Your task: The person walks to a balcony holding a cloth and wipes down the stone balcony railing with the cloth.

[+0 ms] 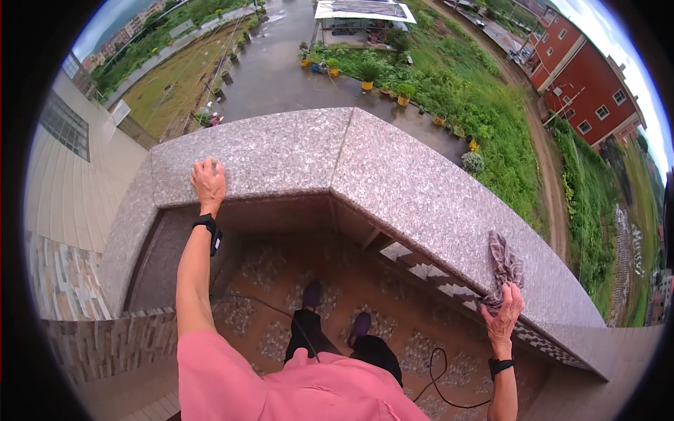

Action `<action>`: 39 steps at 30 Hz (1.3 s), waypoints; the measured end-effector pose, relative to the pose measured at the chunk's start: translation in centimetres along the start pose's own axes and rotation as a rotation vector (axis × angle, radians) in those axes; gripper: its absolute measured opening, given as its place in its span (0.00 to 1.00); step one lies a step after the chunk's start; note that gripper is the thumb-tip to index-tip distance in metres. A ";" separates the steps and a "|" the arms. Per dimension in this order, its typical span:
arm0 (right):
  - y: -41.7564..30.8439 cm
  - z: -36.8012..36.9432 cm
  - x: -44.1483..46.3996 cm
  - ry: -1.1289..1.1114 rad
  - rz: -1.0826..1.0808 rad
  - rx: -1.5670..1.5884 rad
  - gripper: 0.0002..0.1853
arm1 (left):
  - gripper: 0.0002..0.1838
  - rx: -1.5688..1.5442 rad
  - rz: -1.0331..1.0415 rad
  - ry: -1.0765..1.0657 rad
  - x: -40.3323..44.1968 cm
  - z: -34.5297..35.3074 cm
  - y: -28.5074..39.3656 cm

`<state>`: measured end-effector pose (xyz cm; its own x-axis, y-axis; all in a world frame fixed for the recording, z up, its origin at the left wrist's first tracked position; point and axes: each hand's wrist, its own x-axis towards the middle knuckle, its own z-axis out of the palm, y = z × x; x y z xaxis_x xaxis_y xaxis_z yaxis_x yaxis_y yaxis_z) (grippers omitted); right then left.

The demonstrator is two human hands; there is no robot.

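Observation:
A speckled granite ledge (274,151) tops the balcony wall and bends at a seam in the middle. On its left stretch rests my left hand (208,184), fingers curled in; I see nothing in it. My right hand (504,312) grips a crumpled, striped brownish cloth (504,261) near the inner edge of the right stretch. The cloth lies bunched on the stone, its far end reaching away from my fingers toward the middle of the ledge.
Below me is a balcony floor (267,266) with pebble-patterned tiles and a loose black cable (444,375). A stone-clad wall (133,344) stands at left. Past the ledge is a drop to a wet paved yard (281,70) with potted plants (370,72).

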<state>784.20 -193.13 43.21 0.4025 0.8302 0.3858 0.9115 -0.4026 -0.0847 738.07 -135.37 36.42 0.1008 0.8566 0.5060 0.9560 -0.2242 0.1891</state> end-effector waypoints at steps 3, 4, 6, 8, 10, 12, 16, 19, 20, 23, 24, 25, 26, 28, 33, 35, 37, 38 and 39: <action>-0.9 1.5 0.6 0.035 0.037 -0.008 0.36 | 0.12 -0.014 -0.010 -0.001 0.1 -0.2 0.2; -1.7 2.1 1.3 0.037 0.026 0.002 0.36 | 0.12 -0.013 -0.005 0.019 0.1 -0.2 0.3; -3.9 3.2 3.0 0.065 -0.044 0.030 0.32 | 0.12 -0.003 -0.009 0.040 0.0 -0.1 0.4; -7.0 5.0 5.4 0.094 -0.088 0.090 0.31 | 0.11 -0.029 -0.005 0.046 0.0 -0.2 0.3; -10.7 6.8 8.0 0.120 -0.082 0.132 0.30 | 0.11 -0.022 -0.015 0.051 0.0 -0.4 0.4; -14.5 8.0 10.5 0.113 -0.088 0.156 0.30 | 0.12 -0.041 -0.010 0.038 -0.1 -0.6 0.6; -21.1 10.2 15.0 0.047 -0.101 0.176 0.30 | 0.11 -0.054 -0.008 0.038 -0.2 -0.7 0.7; -25.3 11.9 18.2 0.020 -0.172 0.245 0.32 | 0.11 -0.077 0.014 0.080 -0.4 -0.6 0.6; -26.7 12.6 19.2 0.021 -0.184 0.251 0.32 | 0.11 -0.089 0.033 0.100 -0.4 -0.7 0.7; -30.8 14.3 22.2 0.001 -0.246 0.352 0.31 | 0.11 -0.104 0.038 0.116 -0.3 -1.2 1.1; -32.0 14.7 23.0 0.001 -0.255 0.357 0.31 | 0.10 -0.116 0.048 0.121 -0.4 -1.3 1.2; -33.2 15.2 23.9 -0.011 -0.269 0.382 0.31 | 0.10 -0.131 0.043 0.112 -0.4 -1.4 1.2; -34.3 15.6 24.5 -0.022 -0.282 0.406 0.30 | 0.10 -0.125 0.037 0.116 -0.3 -1.5 1.3; -36.1 16.2 25.3 -0.051 -0.304 0.452 0.29 | 0.10 -0.200 0.023 0.095 -0.5 -1.7 1.5; -41.8 16.7 27.0 -0.195 -0.444 0.540 0.29 | 0.12 -0.276 0.005 0.071 -0.4 -2.6 1.8; -44.3 16.9 27.3 -0.244 -0.512 0.546 0.29 | 0.12 -0.315 -0.011 0.103 -0.5 -2.4 1.7; -46.7 17.4 27.6 -0.256 -0.562 0.560 0.29 | 0.14 -0.441 -0.037 0.121 -0.5 -2.3 1.3; -47.9 17.8 27.7 -0.270 -0.606 0.575 0.29 | 0.14 -0.441 -0.044 0.125 -0.6 -2.3 1.2; -49.1 18.1 27.9 -0.261 -0.634 0.583 0.28 | 0.15 -0.502 -0.061 0.137 -0.6 -2.2 1.1</action>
<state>752.23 -143.27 41.54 -0.2487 0.9198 0.3035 0.8390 0.3611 -0.4069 738.47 -137.14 38.19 -0.0200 0.8140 0.5805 0.7061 -0.3996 0.5846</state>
